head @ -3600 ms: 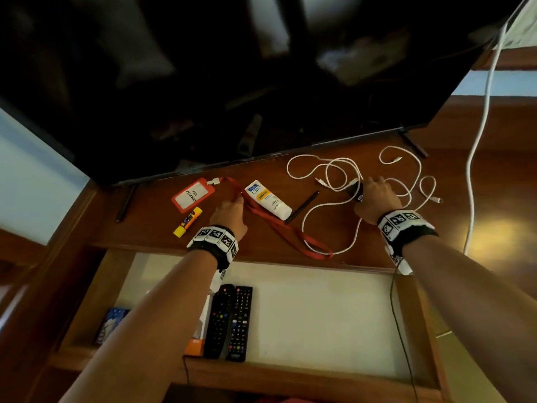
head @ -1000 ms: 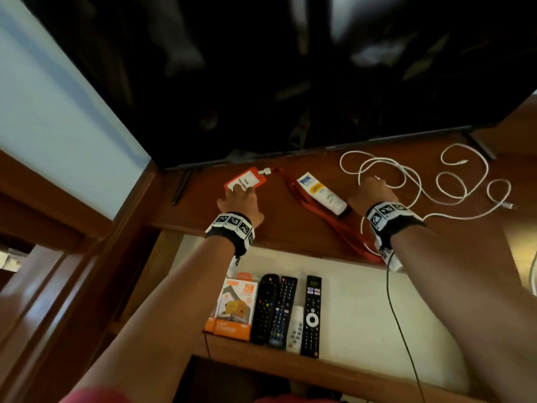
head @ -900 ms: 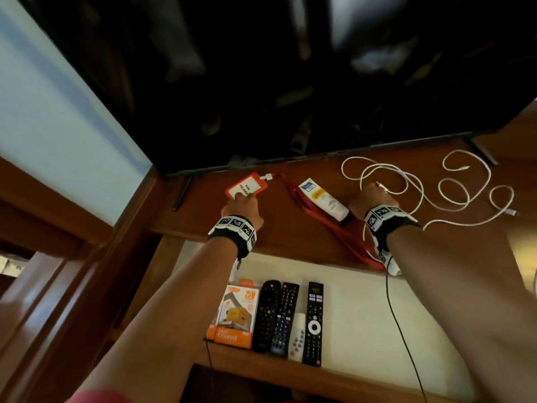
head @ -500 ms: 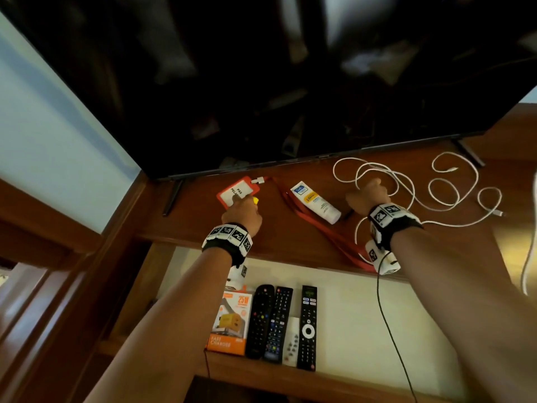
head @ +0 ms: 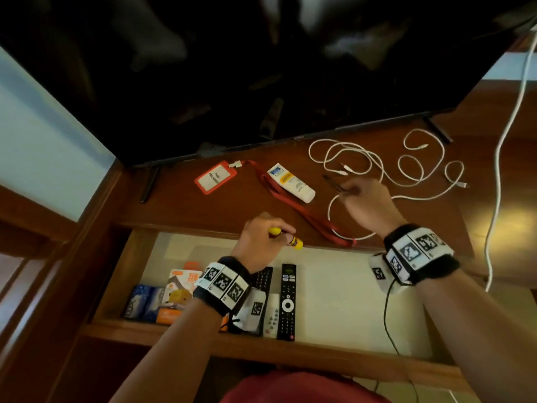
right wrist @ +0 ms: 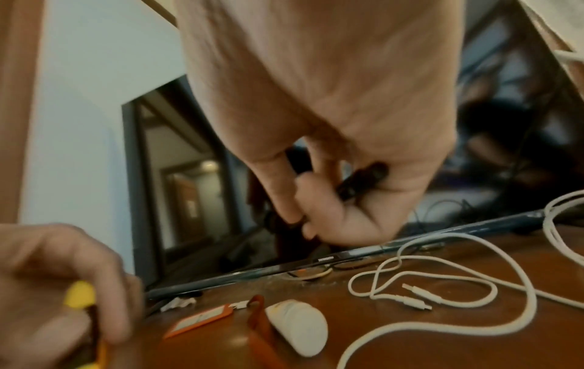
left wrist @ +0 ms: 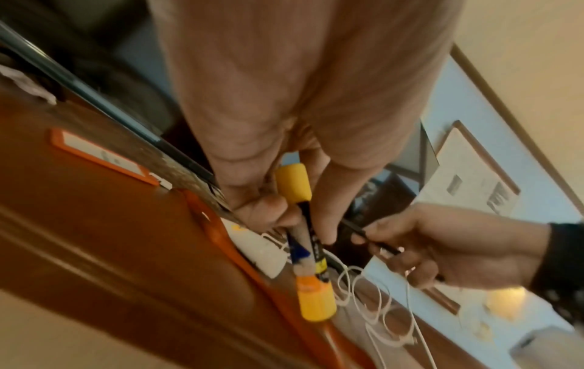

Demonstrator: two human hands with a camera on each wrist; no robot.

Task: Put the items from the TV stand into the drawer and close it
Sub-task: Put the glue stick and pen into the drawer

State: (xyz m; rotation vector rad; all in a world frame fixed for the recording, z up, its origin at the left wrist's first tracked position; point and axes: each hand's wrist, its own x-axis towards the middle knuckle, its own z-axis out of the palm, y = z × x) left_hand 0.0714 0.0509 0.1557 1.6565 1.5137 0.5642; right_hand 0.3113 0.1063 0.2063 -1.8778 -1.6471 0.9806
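Observation:
My left hand point(head: 270, 232) grips a yellow-capped glue stick point(head: 293, 242) above the stand's front edge, at the back of the open drawer point(head: 343, 289); the left wrist view shows the glue stick point(left wrist: 305, 239) pinched between thumb and fingers. My right hand point(head: 350, 191) holds a thin black pen point(head: 332, 181) just above the stand top, and its fingers curl round the pen point(right wrist: 363, 182) in the right wrist view. On the stand lie a red badge holder point(head: 216, 177) with its lanyard point(head: 299, 210), a white tube point(head: 290, 183) and white cables point(head: 377, 165).
The drawer holds several remotes point(head: 287, 301), an orange box point(head: 181, 289) and a blue box point(head: 145, 303). A large black TV point(head: 261, 68) overhangs the back of the stand. A white cord point(head: 505, 141) hangs at the right. A wall point(head: 43, 135) borders the left.
My left hand has lifted the glue stick from beside the badge holder and drawn it back to the drawer's edge. My right hand has raised the pen off the stand.

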